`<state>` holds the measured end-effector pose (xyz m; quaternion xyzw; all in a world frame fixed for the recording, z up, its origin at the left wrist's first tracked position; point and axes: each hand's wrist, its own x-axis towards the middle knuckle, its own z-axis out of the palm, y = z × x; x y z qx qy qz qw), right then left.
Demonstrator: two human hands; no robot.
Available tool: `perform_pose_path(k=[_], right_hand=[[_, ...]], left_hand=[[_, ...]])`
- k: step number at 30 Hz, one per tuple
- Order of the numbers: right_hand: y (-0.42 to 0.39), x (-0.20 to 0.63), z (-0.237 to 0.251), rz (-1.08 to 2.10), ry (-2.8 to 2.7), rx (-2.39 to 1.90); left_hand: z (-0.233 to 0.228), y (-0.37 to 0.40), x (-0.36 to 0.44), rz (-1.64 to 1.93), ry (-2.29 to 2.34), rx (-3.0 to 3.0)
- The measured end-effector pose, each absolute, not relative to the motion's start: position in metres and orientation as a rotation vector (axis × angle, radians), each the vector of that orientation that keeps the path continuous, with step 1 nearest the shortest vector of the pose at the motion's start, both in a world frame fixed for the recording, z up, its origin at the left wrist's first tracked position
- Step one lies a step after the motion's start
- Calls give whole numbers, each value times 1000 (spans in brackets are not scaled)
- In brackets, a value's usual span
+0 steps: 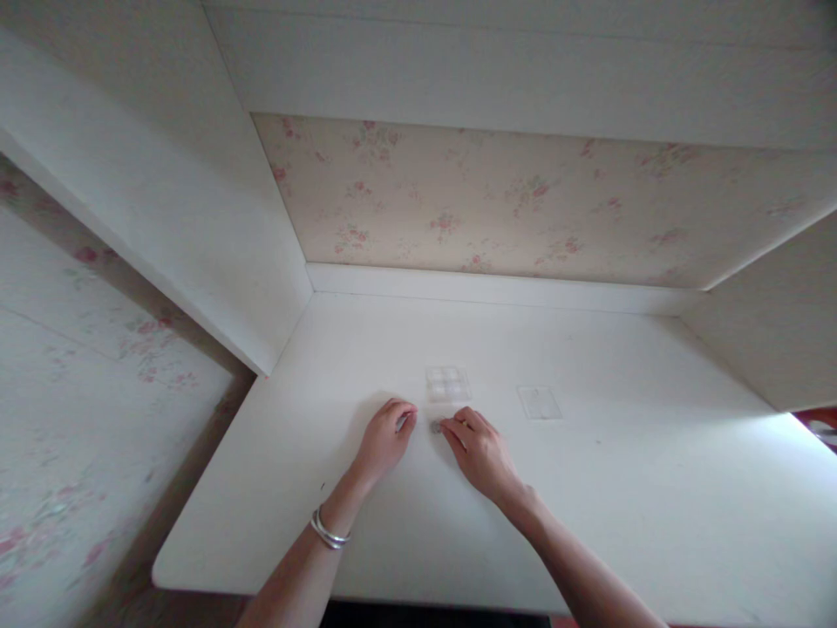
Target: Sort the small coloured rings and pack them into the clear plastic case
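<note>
Both of my hands rest on a white desk (pixel 366 532). My left hand (pixel 384 440), with silver bangles at the wrist, lies curled with its fingers bent under. My right hand (pixel 480 452) pinches a tiny grey object (pixel 436 426) at its fingertips, touching the desk between the two hands. Just beyond the fingers lies a clear sheet of small square pads (pixel 448 383). A second, flatter clear sheet (pixel 540 402) lies to the right of it.
The desk sits in a white alcove with a side panel (pixel 196 218) at left, another at right, and floral wallpaper (pixel 490 205) behind. A shelf (pixel 523 70) hangs overhead. The desk's left edge drops off beside a floral wall.
</note>
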<state>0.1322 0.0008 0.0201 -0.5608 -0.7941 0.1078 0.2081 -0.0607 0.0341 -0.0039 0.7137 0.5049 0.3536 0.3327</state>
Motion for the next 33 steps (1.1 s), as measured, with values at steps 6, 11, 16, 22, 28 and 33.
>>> perform_pose_path(k=[6,11,16,22,28,33], right_hand=[[29,136,21,246,-2140,-1594],[61,136,24,136,-2105,-1642],[78,137,26,153,-2114,-1685],[66,159,28,223,-1865,-1611],[27,189,18,350,-1623,-1667],[0,206,-4,417,-1427,-1725]], left_hand=[[-6,34,-60,914,1314,1893],[-4,32,-61,942,1312,1904],[-2,30,-62,944,1317,1947],[-3,30,-62,922,1321,1964],[-2,30,-59,917,1324,2014],[3,23,-51,919,1293,2181]])
